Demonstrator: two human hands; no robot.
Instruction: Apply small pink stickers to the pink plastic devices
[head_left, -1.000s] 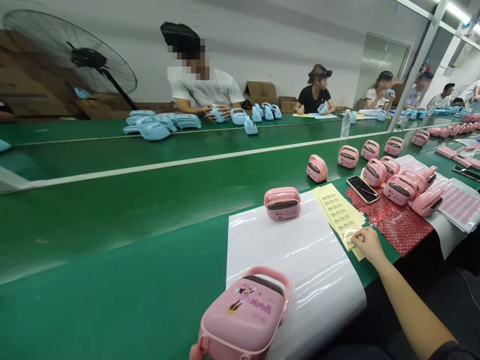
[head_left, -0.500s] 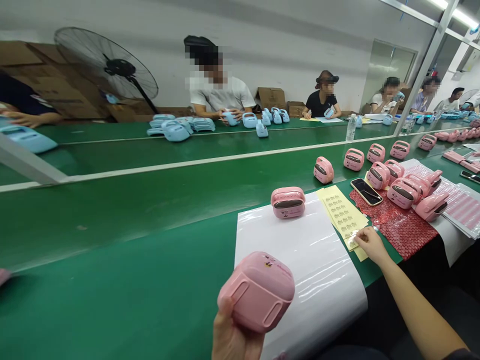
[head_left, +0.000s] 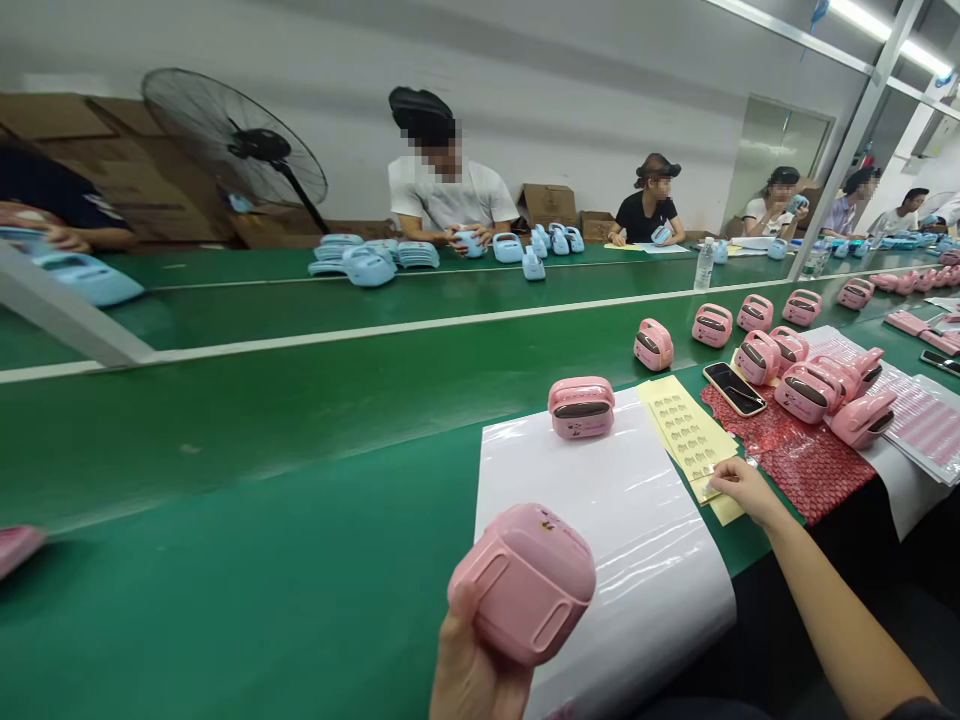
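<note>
My left hand (head_left: 480,650) holds a rounded pink plastic device (head_left: 525,585) by its lower left side, tilted above a glossy white sheet (head_left: 630,560). Two raised oblong ridges on the device face me, and a small printed design shows on its top. At the lower end of a yellow sticker sheet (head_left: 682,425), my right hand (head_left: 746,488) is closed, with thumb and index finger pinching a small clear sticker (head_left: 709,486). Upright on the white sheet's far end is another pink device (head_left: 581,408) with a handle and a dark oval panel.
Several pink devices (head_left: 806,390) crowd a red patterned mat (head_left: 810,455) on the right, with a phone (head_left: 735,388) beside them. A pale rail (head_left: 420,322) crosses the green table (head_left: 225,600). Opposite, co-workers handle blue devices (head_left: 371,265). A metal post (head_left: 855,140) rises at right.
The view has shifted slightly, and more of a pink object shows at the left edge. My right fingers have drawn slightly at the sticker sheet's lower end. My left hand keeps its hold.
</note>
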